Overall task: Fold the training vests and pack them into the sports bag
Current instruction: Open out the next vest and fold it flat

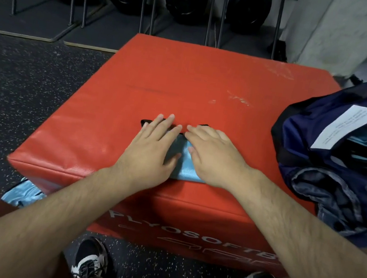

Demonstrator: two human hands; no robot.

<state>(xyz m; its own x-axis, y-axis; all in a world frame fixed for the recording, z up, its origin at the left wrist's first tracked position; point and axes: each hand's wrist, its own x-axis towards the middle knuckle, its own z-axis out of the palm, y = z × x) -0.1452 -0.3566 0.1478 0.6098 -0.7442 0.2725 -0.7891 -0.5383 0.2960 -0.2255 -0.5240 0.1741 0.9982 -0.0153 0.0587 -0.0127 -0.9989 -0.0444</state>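
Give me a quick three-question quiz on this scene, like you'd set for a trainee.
1. True or false: the left hand and the right hand both press flat on the folded blue vest on the red box.
2. Where is the sports bag? A) on the ground to the left of the box; B) at the box's right side, open; C) hanging on the rack behind.
3. Fill in: a spare blue vest lies on the ____ by the box's near left corner.

Key: 1 true; 2 B; 3 floor.
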